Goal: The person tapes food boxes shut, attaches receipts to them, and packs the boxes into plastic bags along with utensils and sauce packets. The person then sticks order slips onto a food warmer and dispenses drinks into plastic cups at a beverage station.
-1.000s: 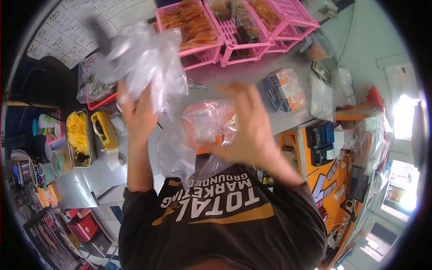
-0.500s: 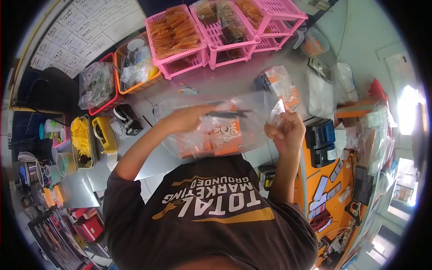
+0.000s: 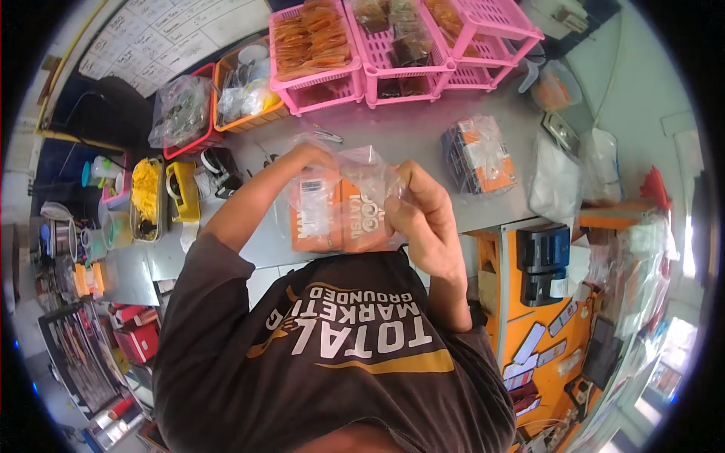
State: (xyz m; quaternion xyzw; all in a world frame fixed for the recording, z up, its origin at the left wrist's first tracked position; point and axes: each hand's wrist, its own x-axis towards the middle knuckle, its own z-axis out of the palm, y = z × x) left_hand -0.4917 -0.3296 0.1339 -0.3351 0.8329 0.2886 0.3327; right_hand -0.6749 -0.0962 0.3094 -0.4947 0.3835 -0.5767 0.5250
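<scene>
Two orange boxes with white print, a left one [image 3: 316, 215] and a right one [image 3: 364, 219], stand side by side near the table's front edge, close to my shirt. A clear plastic bag [image 3: 359, 160] lies over and around them, crumpled along its top. My left hand [image 3: 313, 156] is bent over the bag's left upper part, its fingertips mostly hidden in the folds, closed on the plastic. At the right side of the boxes, my right hand [image 3: 424, 219] pinches the bag's edge between thumb and fingers.
Another wrapped orange box [image 3: 480, 155] sits to the right. Pink baskets [image 3: 362, 72] with packets stand at the back, an orange basket [image 3: 253, 117] and a red one [image 3: 200, 140] at back left. A yellow tape dispenser [image 3: 183, 192] is at left, a black device [image 3: 542, 260] at right.
Half a second ago the bag was spread wide with a dark object at my left hand; now it is bunched nearer the boxes. My right hand has moved left. The dark object no longer shows.
</scene>
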